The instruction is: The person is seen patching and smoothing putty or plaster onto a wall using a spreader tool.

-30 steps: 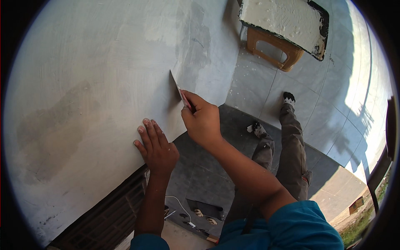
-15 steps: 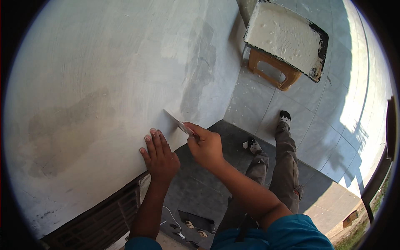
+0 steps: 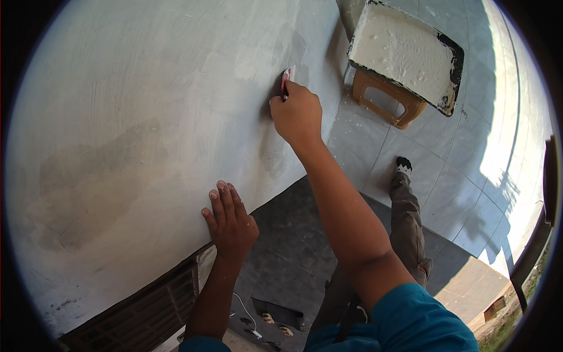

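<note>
Matt, streaky wall (image 3: pixel 176 88), plastic stool (image 3: pixel 392 90)

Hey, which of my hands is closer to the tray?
Right. Your right hand, gripping a scraper at the wall, is left of the tray and slightly lower in view. Your left hand is much lower and further left.

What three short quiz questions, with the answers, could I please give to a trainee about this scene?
1. Multiple choice: what does the right hand hold?
A) a paintbrush
B) a scraper
C) a sponge

2. Fill the gap: the tray of white material stands on a brown ____.

3. True or false: the left hand is gripping a tool.

Key: 1. B; 2. stool; 3. false, it is spread open at the wall.
</note>
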The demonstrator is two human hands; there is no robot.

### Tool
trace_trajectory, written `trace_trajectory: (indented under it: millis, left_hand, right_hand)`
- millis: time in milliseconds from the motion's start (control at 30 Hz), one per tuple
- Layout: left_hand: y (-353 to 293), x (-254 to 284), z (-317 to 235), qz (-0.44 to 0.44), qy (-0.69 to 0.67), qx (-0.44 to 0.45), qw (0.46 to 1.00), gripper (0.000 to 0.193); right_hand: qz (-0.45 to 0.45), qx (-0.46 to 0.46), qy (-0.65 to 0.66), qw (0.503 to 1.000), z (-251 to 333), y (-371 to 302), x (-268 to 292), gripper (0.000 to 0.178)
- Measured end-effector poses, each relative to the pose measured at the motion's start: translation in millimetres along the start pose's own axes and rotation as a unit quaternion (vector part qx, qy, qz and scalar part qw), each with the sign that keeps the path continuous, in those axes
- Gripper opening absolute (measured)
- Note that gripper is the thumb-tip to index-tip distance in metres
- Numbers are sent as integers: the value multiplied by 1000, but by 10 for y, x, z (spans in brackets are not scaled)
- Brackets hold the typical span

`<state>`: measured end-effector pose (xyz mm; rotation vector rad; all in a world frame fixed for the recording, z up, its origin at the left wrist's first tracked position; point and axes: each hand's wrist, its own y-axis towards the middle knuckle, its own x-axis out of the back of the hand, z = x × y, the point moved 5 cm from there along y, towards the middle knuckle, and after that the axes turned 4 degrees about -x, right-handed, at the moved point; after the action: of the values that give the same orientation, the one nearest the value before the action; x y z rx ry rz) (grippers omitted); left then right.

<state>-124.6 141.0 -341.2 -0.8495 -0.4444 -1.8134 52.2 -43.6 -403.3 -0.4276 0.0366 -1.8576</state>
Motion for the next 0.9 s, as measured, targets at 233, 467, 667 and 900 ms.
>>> trace_trajectory:
  millis: [233,467,667,900]
  left_hand:
    - [-79,-36,90,21,-22,16,999,75]
    - [12,-19,-3,22,-20,8,1000,76]
    - [-48,-39,58,10,-1,13,1000,75]
    - [6,-9,9,18,31,9,999,68]
  right_hand:
    - [144,-24,178,973,-298,-871,168,44]
    - [-7,37,44,998,-162,-124,13,39]
    - [45,16,164,985,-508,-945,97,34]
    - [36,45,11,998,-164,-471,-184,34]
